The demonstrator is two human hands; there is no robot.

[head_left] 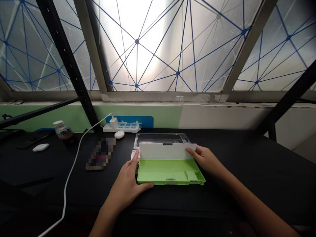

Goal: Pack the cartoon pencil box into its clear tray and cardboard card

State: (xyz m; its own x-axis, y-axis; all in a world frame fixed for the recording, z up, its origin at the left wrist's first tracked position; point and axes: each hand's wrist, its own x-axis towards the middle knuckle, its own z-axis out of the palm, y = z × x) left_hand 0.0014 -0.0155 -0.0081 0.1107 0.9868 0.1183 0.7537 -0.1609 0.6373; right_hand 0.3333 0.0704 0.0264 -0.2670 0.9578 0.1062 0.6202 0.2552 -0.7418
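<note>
A green plastic case (pixel 170 171) lies open on the black table (pixel 247 171), its white lid (pixel 165 151) standing up at the back. My left hand (pixel 128 186) grips the case's left end, thumb along the front edge, a finger up against the lid's left edge. My right hand (pixel 207 159) holds the lid's right end, fingertips on its upper corner. The inside of the case shows small dividers and nothing else I can make out.
Behind the case sits a clear tray (pixel 160 138). A power strip (pixel 122 126) with a white cable (pixel 71 171), a small white puck (pixel 119 134), a bottle (pixel 63 131), a white mouse-like object (pixel 40 147) and a blurred flat item (pixel 101 154) lie to the left. Black shelf struts cross both sides.
</note>
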